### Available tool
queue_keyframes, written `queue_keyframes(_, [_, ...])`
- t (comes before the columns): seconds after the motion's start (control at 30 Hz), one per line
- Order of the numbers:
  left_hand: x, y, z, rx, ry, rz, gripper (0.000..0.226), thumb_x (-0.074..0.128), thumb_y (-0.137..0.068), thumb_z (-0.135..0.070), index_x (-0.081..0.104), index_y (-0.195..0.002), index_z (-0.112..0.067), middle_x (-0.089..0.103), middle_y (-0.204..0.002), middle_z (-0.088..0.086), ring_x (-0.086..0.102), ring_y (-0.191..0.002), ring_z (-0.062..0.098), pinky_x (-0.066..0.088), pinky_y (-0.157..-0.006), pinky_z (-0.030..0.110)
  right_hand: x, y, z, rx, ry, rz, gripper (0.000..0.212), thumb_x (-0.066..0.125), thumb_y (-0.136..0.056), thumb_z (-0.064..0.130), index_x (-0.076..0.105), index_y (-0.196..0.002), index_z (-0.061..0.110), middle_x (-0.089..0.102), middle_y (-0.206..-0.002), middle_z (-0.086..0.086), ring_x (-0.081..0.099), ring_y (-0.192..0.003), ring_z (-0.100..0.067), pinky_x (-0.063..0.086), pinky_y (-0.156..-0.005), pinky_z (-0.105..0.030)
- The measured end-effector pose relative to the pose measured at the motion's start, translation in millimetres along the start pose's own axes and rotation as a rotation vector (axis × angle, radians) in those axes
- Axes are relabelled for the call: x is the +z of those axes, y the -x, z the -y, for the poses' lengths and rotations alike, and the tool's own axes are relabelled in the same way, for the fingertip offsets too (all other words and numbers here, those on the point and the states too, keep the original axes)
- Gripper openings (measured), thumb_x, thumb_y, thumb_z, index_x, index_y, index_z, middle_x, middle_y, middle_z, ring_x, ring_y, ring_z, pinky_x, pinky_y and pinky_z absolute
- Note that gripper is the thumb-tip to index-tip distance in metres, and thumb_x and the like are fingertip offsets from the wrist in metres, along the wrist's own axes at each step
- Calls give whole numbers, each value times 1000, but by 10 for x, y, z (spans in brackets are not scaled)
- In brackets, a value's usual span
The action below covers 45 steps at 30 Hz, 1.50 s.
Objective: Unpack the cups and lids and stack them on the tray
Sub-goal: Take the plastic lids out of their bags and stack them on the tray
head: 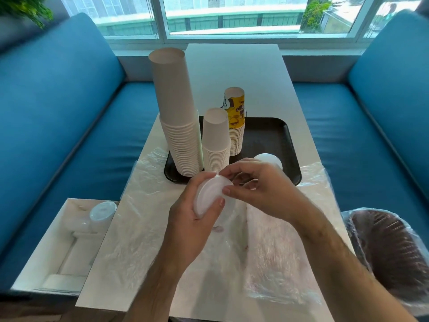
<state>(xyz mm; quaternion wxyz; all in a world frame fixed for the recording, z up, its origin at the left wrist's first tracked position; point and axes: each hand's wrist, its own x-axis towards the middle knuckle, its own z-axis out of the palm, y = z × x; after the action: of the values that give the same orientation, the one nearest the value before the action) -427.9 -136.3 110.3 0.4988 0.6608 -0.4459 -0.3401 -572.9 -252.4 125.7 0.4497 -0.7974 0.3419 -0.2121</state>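
Forearms, two, bare, reaching up from the near edge of the white worktop (232,73). Landmark: black rectangular plastic tray (274,133).

Left hand (197,210): just short of the tray's near edge, fingers and thumb curled round a short stack of white plastic lids (210,194). Stack lies tilted, its axis running from lower left to upper right; the lid faces point toward the right hand.

Right hand (260,189): beside the stack on the tray side, thumb and fingertips pinching the stack's exposed end, seemingly the clear wrap there; exact contact unclear.

Clear plastic wrapping sheets (267,263): crumpled flat on the worktop nearer than the tray.

On the tray's left half: tall stack of white paper cups (183,140), shorter white cup stack (217,145), yellow printed cup stack (237,126), all upside down. One round white lid pile (270,159) at the near middle.

Judgement: both hands sit about equally close; the free spot lies straight ahead, by the lid pile.
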Motion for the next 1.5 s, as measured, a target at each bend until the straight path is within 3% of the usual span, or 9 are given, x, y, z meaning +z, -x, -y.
queue_keyframes(0.17, [21, 17, 8, 1, -45, -7, 43, 65, -79, -52, 43, -113, -67, 42, -100, -59, 55, -103, -5, 58, -81, 22, 34, 84, 16, 6, 37, -77, 30, 80, -82, 31, 71, -110, 38, 68, -103, 22, 67, -94, 3, 54, -80, -10])
queue_keyframes(0.43, [32, 30, 10, 0, -93, -22, 43, 65, -76, -55, 44, -112, -64, 45, -106, -46, 54, -101, -5, 57, -88, 29, 68, 160, 99, -13, 67, -151, 29, 81, -80, 30, 64, -100, 42, 64, -98, 26, 66, -90, 8, 49, -77, -2])
queue_keyframes(0.6, [11, 56, -22, 20, -138, -20, 58, 75, -67, -55, 38, -111, -66, 43, -103, -47, 50, -95, -16, 45, -65, -1, -13, 182, 85, 48, -22, -70, 21, 81, -82, 26, 64, -90, 35, 67, -90, 24, 66, -92, 6, 55, -81, -11])
queue_keyframes(0.8, [3, 72, -11, 5, -106, -31, 68, 80, -62, -50, 36, -113, -61, 40, -109, -43, 48, -101, -12, 51, -74, 9, -108, 177, 56, 121, -432, -91, 17, 70, -88, 17, 58, -100, 13, 73, -99, 0, 74, -95, -20, 63, -73, -34])
queue_keyframes(0.9, [4, 81, 1, -12, 71, -30, 50, 77, -82, -29, 49, -114, -56, 49, -104, -48, 56, -104, -8, 59, -62, 21, -146, 157, -57, 171, -598, -208, 32, 71, -80, 26, 60, -107, 13, 76, -98, -8, 75, -92, -23, 61, -75, -32])
queue_keyframes(1.03, [-35, 102, -24, 22, 73, -29, 42, 72, -89, -23, 52, -111, -54, 49, -98, -53, 52, -101, -22, 56, -56, 17, -236, 120, -470, 291, -716, -335, 37, 73, -80, 29, 64, -114, 17, 76, -95, -7, 72, -90, -20, 59, -74, -27])
queue_keyframes(1.1, [-48, 96, -34, 8, 42, -45, 43, 72, -88, -27, 50, -110, -56, 45, -104, -47, 54, -104, -7, 57, -57, 16, -292, 94, -749, 398, -749, -394, 27, 72, -87, 20, 65, -113, 14, 75, -93, -6, 69, -91, -23, 60, -70, -27])
queue_keyframes(1.27, [-61, 93, -37, -16, 15, -44, 43, 71, -88, -29, 47, -110, -57, 40, -110, -40, 52, -100, 0, 53, -57, 10, -431, -69, -1243, 529, -693, -502, 19, 72, -90, 13, 67, -109, 11, 69, -110, -19, 70, -85, -23, 60, -64, -24])
queue_keyframes(1.5, [-64, 75, -45, -26, 35, -30, 39, 72, -89, -26, 51, -108, -53, 44, -110, -37, 52, -100, -12, 47, -53, 6, -623, -480, -1554, 600, -454, -557, 19, 77, -88, 15, 68, -104, 7, 67, -105, -20, 68, -89, -27, 60, -71, -31])
